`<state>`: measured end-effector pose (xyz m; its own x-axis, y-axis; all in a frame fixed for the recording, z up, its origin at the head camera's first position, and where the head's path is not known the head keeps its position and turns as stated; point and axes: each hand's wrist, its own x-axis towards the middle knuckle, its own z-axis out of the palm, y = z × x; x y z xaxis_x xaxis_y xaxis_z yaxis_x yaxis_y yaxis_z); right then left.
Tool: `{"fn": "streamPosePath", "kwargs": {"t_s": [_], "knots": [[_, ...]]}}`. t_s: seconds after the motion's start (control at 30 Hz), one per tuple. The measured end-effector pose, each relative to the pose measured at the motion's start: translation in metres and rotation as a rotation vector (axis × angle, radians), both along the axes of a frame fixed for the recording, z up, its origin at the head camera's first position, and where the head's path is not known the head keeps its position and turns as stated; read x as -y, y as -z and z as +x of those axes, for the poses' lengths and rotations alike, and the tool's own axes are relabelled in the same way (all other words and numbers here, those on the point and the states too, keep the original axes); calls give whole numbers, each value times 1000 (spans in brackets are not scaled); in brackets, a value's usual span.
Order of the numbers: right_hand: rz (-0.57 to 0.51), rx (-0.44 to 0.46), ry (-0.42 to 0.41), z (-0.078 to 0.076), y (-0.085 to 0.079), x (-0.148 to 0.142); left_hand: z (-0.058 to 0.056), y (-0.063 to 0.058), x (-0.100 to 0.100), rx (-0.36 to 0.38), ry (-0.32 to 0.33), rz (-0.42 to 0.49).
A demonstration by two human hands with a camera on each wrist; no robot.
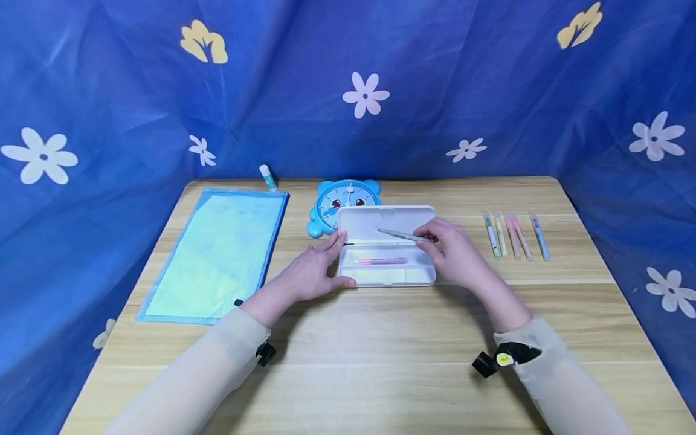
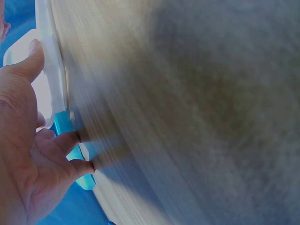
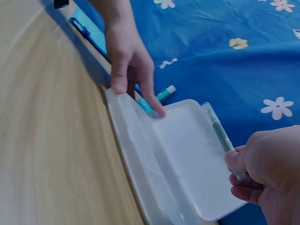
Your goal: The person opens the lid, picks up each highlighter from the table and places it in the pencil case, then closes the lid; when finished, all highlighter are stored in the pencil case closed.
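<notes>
right wrist view: right hand [image 3: 272, 161] pinches a slim green, clear-ended pen [image 3: 221, 134].

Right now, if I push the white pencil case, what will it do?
The white pencil case would probably slide, since it sits flat on the table. Its open lid might flap, joined along just one edge. The pink pen inside could roll, being slim.

Right grip [image 1: 450, 250] in a pinch
</notes>
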<state>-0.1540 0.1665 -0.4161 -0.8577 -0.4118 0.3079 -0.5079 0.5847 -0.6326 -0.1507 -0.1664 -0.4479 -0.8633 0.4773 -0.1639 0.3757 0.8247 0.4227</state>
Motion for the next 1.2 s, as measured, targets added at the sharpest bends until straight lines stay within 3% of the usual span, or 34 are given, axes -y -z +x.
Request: {"fn": "streamPosePath", "kwargs": {"t_s": [0.23, 0.63, 1.2], "knots": [[33, 18, -58, -6, 12, 16, -1, -1, 0, -8, 5, -2], [202, -7, -108, -12, 38, 37, -1, -1, -1, -9, 7, 2], [317, 45, -134, -10, 38, 42, 1, -1, 0, -2, 0, -8]]}}
